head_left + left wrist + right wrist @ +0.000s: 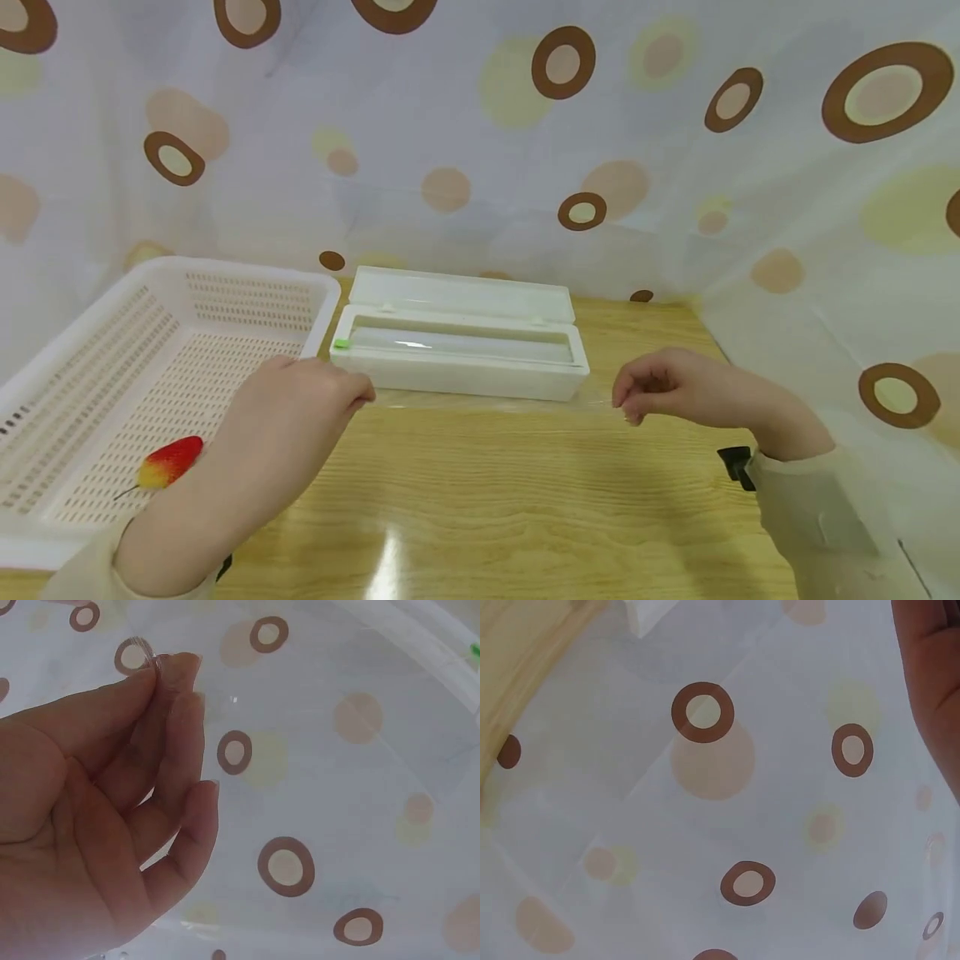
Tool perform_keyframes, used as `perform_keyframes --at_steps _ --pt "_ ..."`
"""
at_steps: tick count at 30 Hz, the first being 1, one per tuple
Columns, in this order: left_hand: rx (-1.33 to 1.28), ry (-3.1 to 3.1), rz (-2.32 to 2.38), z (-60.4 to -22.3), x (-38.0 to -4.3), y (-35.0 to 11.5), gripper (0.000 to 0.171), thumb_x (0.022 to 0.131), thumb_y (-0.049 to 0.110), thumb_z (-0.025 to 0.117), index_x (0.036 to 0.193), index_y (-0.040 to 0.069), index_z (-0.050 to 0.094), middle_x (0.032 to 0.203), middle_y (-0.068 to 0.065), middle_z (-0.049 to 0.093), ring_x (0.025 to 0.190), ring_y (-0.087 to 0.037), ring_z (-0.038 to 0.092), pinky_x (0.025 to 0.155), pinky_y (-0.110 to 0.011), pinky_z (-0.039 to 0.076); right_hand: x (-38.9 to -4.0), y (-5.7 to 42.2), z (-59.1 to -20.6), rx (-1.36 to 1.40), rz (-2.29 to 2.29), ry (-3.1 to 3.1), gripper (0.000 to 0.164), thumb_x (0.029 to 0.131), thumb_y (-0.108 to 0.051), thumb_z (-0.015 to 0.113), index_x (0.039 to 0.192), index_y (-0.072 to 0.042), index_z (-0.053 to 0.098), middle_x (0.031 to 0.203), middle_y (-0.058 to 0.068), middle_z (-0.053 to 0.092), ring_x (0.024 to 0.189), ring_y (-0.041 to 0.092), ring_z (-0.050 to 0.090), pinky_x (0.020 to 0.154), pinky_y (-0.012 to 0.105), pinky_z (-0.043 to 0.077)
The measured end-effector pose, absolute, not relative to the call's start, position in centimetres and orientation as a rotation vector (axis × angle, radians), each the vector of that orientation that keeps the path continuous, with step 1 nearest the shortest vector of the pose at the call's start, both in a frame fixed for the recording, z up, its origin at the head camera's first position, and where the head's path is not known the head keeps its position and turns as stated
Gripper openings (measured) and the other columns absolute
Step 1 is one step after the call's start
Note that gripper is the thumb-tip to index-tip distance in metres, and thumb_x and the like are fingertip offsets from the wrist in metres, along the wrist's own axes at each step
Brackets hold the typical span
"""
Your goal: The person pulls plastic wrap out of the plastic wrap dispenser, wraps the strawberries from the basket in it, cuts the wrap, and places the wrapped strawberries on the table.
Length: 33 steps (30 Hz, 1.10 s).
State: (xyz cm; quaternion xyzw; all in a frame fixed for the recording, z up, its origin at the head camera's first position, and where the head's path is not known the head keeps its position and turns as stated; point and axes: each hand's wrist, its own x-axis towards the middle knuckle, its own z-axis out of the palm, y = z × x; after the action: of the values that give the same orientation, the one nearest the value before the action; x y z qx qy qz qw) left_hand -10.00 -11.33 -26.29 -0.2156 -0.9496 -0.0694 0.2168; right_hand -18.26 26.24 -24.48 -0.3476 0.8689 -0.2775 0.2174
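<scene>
A white cling film dispenser box (457, 379) sits on the table with its lid (457, 296) raised, a roll of film (465, 343) inside and a green cutter slider (342, 343) at its left end. Clear cling film (487, 405) stretches along the front of the box between both hands. My left hand (288, 421) pinches the film's left end between thumb and fingertips; gathered film (155, 658) shows there in the left wrist view. At the other end my right hand (686, 390) pinches the film. Only part of the right hand (934, 682) shows in the right wrist view.
To the left stands a white perforated basket (327, 308), holding a red and yellow fruit with a thin stem (172, 461). My left forearm passes over its near right side. A patterned sheet (450, 125) hangs behind and right of the wooden table (487, 508).
</scene>
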Motion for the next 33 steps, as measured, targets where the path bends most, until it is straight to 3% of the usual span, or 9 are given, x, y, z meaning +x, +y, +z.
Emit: perform_keyframes --at_steps 9,17,25,33 --pt "-0.633 -2.71 -0.083 -28.2 -8.5 -11.6 0.014 0.062 0.019 0.079 0.073 0.022 0.071 0.066 0.007 0.072 0.06 -0.01 0.062 0.053 -0.024 0.037 -17.2 26.0 -25.1 -0.98 -0.678 2.315 0.023 0.088 -0.03 0.06 0.091 -0.01 0.07 0.081 0.001 0.07 0.071 0.0 0.059 0.067 0.026 0.055" --pt "-0.741 -2.78 0.016 -29.8 -7.8 -12.0 0.029 0.056 0.003 0.078 0.076 0.021 0.068 0.065 0.009 0.069 0.061 -0.013 0.06 0.058 -0.03 0.044 -16.4 25.4 -26.0 -1.028 -0.629 2.28 0.018 0.088 -0.028 0.06 0.087 -0.014 0.071 0.081 -0.003 0.07 0.071 -0.002 0.058 0.064 0.024 0.055" --pt "-0.755 -2.791 0.008 -31.2 -6.8 -12.4 0.029 0.061 0.004 0.076 0.083 0.021 0.068 0.078 0.011 0.072 0.074 -0.012 0.062 0.068 -0.032 0.047 -15.6 25.3 -26.1 -1.011 -0.607 2.267 0.016 0.088 -0.028 0.06 0.086 -0.017 0.072 0.082 -0.005 0.071 0.069 -0.003 0.057 0.063 0.024 0.055" --pt "-0.858 -2.802 0.06 -32.7 -6.2 -12.3 0.02 0.062 0.005 0.073 0.074 0.018 0.063 0.065 0.007 0.064 0.065 -0.015 0.057 0.069 -0.033 0.046 -14.2 24.2 -27.3 -0.987 -0.457 2.285 0.01 0.085 -0.013 0.064 0.082 -0.018 0.072 0.081 -0.009 0.07 0.071 -0.004 0.057 0.064 0.022 0.054"
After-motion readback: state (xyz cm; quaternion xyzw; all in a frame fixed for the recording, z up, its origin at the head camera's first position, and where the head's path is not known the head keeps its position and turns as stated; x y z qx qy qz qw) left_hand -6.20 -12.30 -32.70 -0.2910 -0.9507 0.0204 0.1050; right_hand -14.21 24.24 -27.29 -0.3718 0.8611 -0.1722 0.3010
